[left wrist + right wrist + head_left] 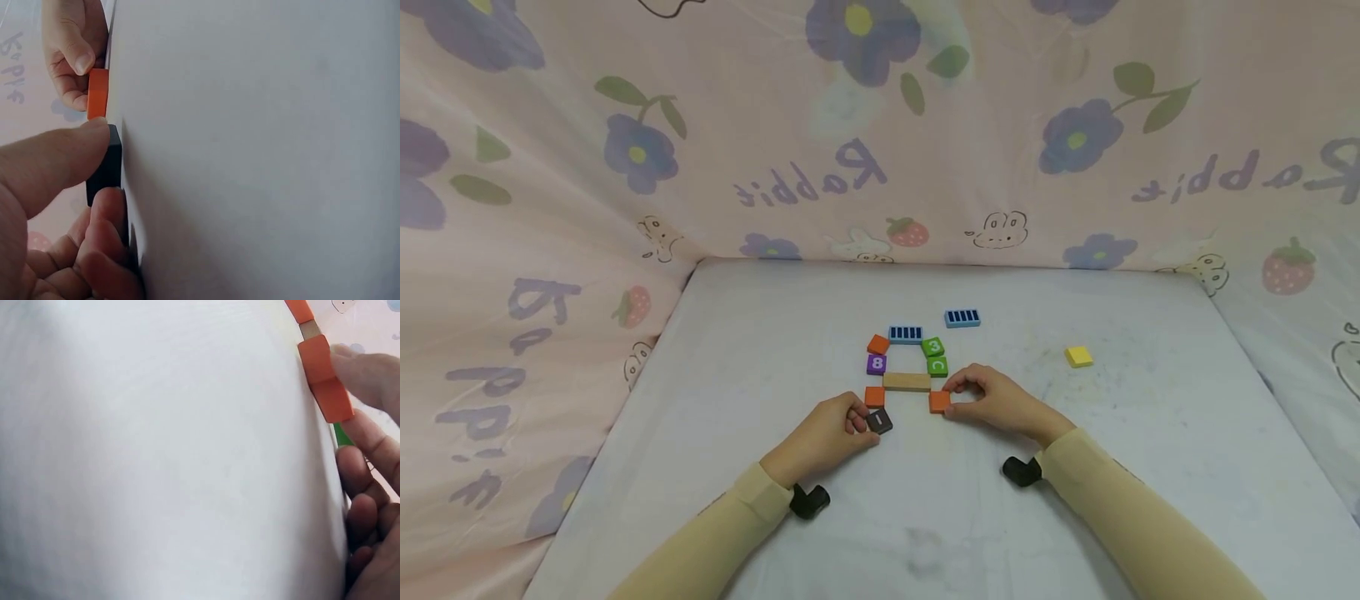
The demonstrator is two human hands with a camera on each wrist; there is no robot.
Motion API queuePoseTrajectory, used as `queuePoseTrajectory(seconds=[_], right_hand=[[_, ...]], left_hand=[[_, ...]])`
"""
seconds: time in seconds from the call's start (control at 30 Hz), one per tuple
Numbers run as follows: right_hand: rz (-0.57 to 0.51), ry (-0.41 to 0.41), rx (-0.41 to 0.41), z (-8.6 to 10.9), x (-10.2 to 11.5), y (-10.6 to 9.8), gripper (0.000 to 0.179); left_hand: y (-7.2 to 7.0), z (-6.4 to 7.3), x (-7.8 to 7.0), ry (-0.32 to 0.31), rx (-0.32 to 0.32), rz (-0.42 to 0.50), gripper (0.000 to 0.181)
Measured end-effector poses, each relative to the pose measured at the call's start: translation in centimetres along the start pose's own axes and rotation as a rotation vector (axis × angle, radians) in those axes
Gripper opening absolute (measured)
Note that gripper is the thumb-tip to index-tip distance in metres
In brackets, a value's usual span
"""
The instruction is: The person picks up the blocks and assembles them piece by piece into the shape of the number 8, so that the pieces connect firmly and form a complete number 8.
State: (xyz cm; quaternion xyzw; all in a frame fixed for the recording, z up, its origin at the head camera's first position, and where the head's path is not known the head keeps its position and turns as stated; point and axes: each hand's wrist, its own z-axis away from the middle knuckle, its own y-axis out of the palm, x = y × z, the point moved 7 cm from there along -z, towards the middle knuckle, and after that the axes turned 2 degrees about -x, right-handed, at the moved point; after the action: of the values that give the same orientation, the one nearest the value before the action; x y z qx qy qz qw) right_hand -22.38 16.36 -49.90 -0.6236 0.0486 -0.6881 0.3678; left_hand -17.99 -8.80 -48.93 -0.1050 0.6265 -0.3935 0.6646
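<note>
My left hand (829,429) pinches a black square block with a white mark (879,421) between thumb and fingers, low over the white table. Just beyond it sits an orange block (874,397). On the other side, thumb and fingers of my right hand (996,402) pinch a second orange block (939,402) by its right side. Between these two orange blocks and slightly farther off lies a plain wooden bar (907,382). In the left wrist view the black block (105,167) stands close to the tabletop. The right wrist view shows the gripped orange block (326,378) at the surface.
Beyond the bar, a purple 8 block (876,364), an orange block (877,344), a blue striped block (906,335) and green blocks (933,347) form an arch. Another blue striped block (962,318) lies behind. A yellow block (1078,357) rests at the right. Patterned cloth (805,225) encloses the table.
</note>
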Motion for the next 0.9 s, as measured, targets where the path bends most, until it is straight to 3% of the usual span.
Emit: queuePoseTrajectory(seconds=[0.17, 0.3, 0.43, 0.63, 0.77, 0.9], right_hand=[[-0.013, 0.041, -0.018, 0.2, -0.2, -0.4, 0.037], [-0.033, 0.064, -0.083, 0.8, -0.8, -1.8, 0.037], [0.001, 0.083, -0.209, 2.0, -2.0, -5.2, 0.044], [0.14, 0.104, -0.384, 4.7, -5.0, -11.3, 0.058], [0.184, 0.145, -0.421, 6.4, -6.7, -13.8, 0.062], [0.19, 0.177, -0.436, 7.5, -7.9, -15.0, 0.064]], left_hand=[[-0.1, -0.1, -0.1, 0.003, 0.008, 0.001, 0.035], [0.1, 0.0, 0.0, 0.005, 0.011, 0.003, 0.036], [0.1, 0.0, -0.1, 0.018, 0.008, -0.012, 0.038], [0.0, 0.1, -0.1, 0.003, 0.003, -0.007, 0.039], [0.0, 0.1, -0.1, -0.001, 0.004, -0.006, 0.039], [0.2, 0.2, 0.0, 0.004, 0.01, 0.005, 0.039]])
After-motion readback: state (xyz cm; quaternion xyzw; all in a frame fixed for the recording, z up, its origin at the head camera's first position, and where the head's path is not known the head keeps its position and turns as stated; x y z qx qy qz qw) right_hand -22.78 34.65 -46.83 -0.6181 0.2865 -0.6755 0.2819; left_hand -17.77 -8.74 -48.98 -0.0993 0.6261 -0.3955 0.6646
